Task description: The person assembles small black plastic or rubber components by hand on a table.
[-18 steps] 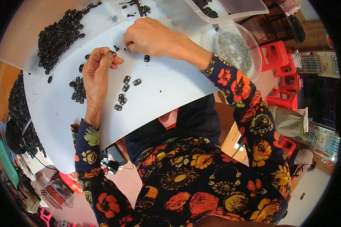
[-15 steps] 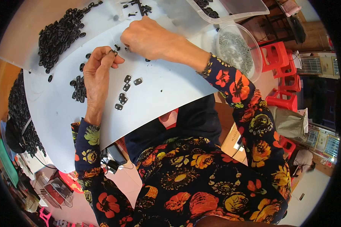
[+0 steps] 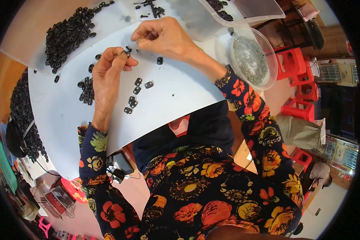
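Note:
Between the thumb and fingertips of my left hand [image 3: 108, 72] a small black plastic part [image 3: 126, 54] is pinched, above the white table. Close to it on the right is my right hand [image 3: 164, 38], its thumb and forefinger pressed together and the other fingers curled. Whatever those fingertips hold is too small to make out. Several small black two-holed cord locks [image 3: 137, 81] lie on the table to the right of my left forearm, and a lone black piece [image 3: 160, 60] is below my right hand. Left of my left wrist sits a cluster of black pieces [image 3: 87, 92].
A large heap of black oval parts [image 3: 66, 38] is at the far left. Small black plungers [image 3: 156, 10] lie at the back. At right stand a clear round tub [image 3: 274, 60] of tiny metal springs [image 3: 248, 60] and a clear bin [image 3: 248, 18]. Red stools [image 3: 290, 64] stand beyond.
My right hand has lifted slightly and its fingers have opened out from a tighter curl. My left hand keeps its pinch. The whole view has shifted a little.

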A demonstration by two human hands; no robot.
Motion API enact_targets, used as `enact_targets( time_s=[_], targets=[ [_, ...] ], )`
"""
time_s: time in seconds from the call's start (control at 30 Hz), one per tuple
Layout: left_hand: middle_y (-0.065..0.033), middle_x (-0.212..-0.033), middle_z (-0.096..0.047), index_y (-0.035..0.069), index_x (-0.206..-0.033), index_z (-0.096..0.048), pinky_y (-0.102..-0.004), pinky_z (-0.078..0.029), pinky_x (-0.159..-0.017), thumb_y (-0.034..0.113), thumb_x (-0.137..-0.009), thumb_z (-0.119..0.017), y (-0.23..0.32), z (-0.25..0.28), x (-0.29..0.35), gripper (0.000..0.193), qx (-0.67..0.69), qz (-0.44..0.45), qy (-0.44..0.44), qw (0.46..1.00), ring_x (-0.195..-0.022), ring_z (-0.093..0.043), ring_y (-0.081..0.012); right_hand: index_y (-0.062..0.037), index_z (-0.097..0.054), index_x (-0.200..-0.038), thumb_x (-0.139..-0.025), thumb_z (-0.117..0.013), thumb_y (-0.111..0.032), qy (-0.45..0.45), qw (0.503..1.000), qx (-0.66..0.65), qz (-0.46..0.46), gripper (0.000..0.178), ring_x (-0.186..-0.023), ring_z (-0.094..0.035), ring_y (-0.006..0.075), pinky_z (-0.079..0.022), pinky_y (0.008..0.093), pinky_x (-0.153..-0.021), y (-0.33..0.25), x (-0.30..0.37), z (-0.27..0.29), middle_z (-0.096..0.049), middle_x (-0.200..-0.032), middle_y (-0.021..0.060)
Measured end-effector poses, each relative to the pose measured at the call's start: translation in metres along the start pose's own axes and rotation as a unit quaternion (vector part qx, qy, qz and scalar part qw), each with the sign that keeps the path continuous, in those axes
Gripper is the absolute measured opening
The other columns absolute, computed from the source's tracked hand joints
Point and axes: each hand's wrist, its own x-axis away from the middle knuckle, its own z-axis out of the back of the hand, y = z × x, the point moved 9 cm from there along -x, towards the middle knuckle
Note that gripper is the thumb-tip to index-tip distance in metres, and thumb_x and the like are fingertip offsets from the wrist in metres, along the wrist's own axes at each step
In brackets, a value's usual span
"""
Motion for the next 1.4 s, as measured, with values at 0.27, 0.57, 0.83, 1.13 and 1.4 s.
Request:
enact_targets(
  time_s=[0.27,0.57,0.83,1.13,1.4],
  targets=[
    [-0.0013,-0.075,-0.061,0.002,-0.09,-0.059,-0.0234,-0.043,-0.071,0.011,-0.091,-0.052,0.0,-0.007,0.0,0.012,0.021,-0.012,-0.031,0.999,-0.073,-0.055,-0.0079,0.0009,-0.065,-0.091,-0.083,-0.061,-0.003,-0.021,0.971,-0.236,-0.007,0.009,-0.074,-0.056,0.0055,-0.048,0.0211,-0.068,0.011,0.009,-0.013,-0.064,-0.081,0.0003],
    [-0.0012,-0.076,-0.06,0.002,-0.092,-0.058,-0.0232,-0.042,-0.07,0.011,-0.092,-0.051,0.001,-0.009,0.003,0.012,-0.024,-0.013,-0.041,0.999,-0.073,-0.055,-0.0077,-0.0022,-0.06,-0.105,-0.084,-0.061,-0.002,-0.015,0.972,-0.234,0.019,0.021,-0.08,-0.057,0.0055,-0.047,0.0212,-0.075,0.003,0.013,-0.014,-0.063,-0.086,0.0006],
    [-0.0004,-0.075,-0.06,0.003,-0.093,-0.058,-0.0227,-0.042,-0.07,0.01,-0.092,-0.051,0.0,-0.012,0.003,0.011,-0.018,-0.022,-0.059,0.998,-0.072,-0.055,-0.0076,-0.0025,-0.06,-0.099,-0.08,-0.062,-0.002,-0.001,0.977,-0.214,0.022,0.02,-0.066,-0.053,0.0025,-0.045,0.0198,-0.061,0.005,0.013,-0.016,-0.064,-0.076,-0.0012],
    [-0.0013,-0.079,-0.061,0.002,-0.097,-0.058,-0.0234,-0.044,-0.074,0.01,-0.092,-0.051,0.006,-0.015,0.005,0.011,-0.076,-0.047,-0.037,0.995,-0.076,-0.057,-0.0088,-0.001,-0.062,-0.099,-0.086,-0.06,-0.003,-0.027,0.975,-0.219,0.011,0.013,-0.071,-0.053,0.0027,-0.044,0.0186,-0.063,0.007,0.016,-0.021,-0.063,-0.08,-0.0016],
    [-0.0048,-0.084,-0.064,0.0,-0.101,-0.057,-0.0255,-0.044,-0.077,0.009,-0.091,-0.052,-0.001,-0.013,0.005,0.015,-0.052,-0.028,-0.042,0.997,-0.079,-0.057,-0.0104,0.0001,-0.064,-0.087,-0.087,-0.061,-0.007,-0.016,0.983,-0.182,-0.028,0.008,-0.062,-0.047,0.0021,-0.04,0.018,-0.056,0.01,0.018,-0.02,-0.058,-0.07,-0.0035]
  ],
)
